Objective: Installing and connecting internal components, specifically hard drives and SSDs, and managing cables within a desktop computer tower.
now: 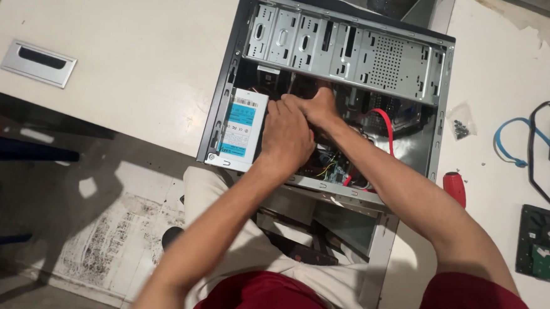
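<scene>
both hands sit deep in the open computer case (438, 88) at the desk's (136, 53) front edge: left hand (286, 135) curled beside the power supply (242, 131), right hand (318, 106) closed; what either holds, i cannot tell.

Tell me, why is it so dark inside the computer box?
Head view: both hands, left hand and right hand, and the metal drive rack shade the inside of the computer case; the white table shines with soft glare; nothing looks badly blurred.

The person wears a dark red short-sleeved shirt (468, 302) and pale beige trousers (220, 233), forearms bare.
</scene>
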